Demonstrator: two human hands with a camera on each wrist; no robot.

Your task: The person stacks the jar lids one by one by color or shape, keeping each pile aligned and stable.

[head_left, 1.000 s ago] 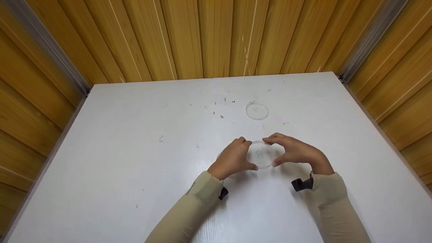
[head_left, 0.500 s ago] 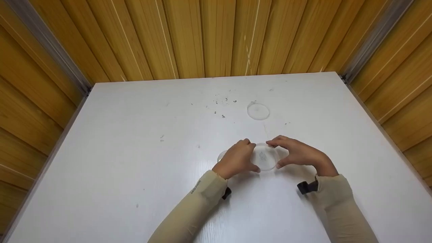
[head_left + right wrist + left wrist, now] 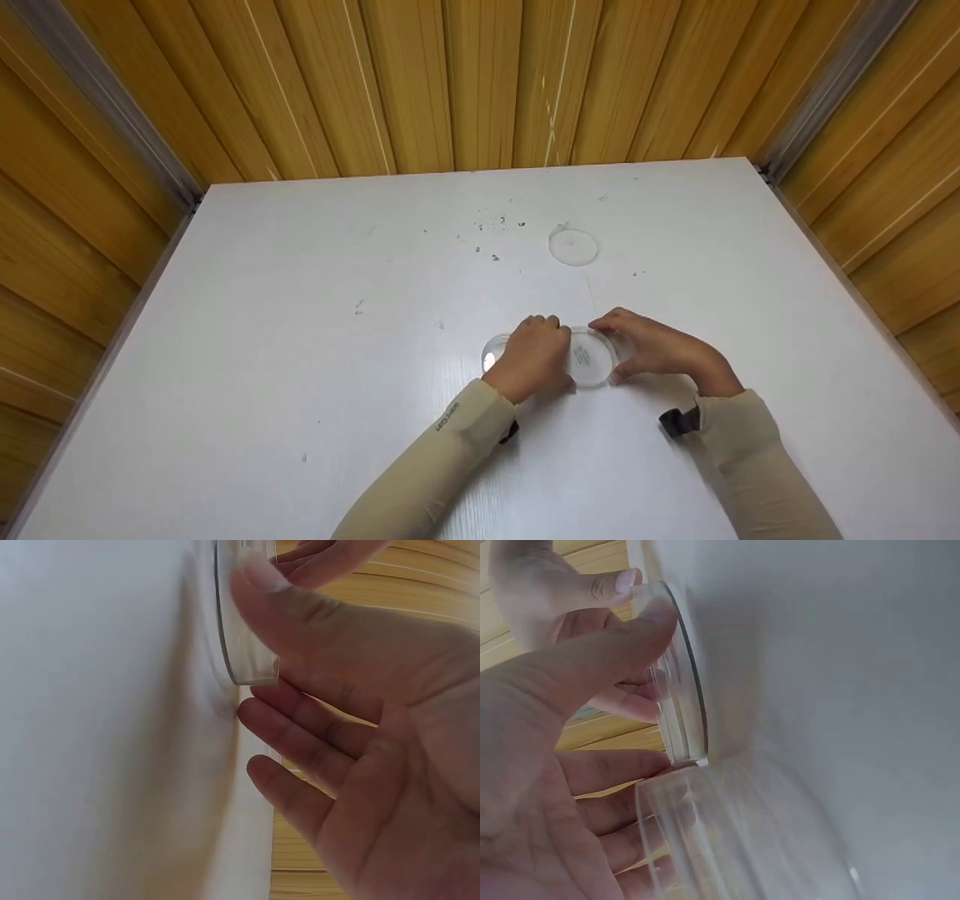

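Between both hands is a clear, round petri dish (image 3: 591, 358) with small printed marks on its face, low over the white table. My left hand (image 3: 534, 358) grips its left edge, thumb on the near side and fingers on the far side. The right hand (image 3: 660, 346) holds the opposite edge between thumb and fingertips. In the left wrist view the dish (image 3: 681, 701) appears edge-on, with the left thumb on its rim. A second clear dish (image 3: 492, 351) stands left of the left hand, which partly covers it. The right thumb lies on the held dish (image 3: 251, 652) in the right wrist view.
Another clear round dish or lid (image 3: 573, 247) lies farther back on the white table (image 3: 247, 337). Small dark specks (image 3: 495, 258) are scattered to its left. Wooden-slat walls (image 3: 480, 82) stand behind and beside the table.
Both hands have moved the held dish slightly toward the person. More of the second dish shows left of the left hand. The far dish stays in place.
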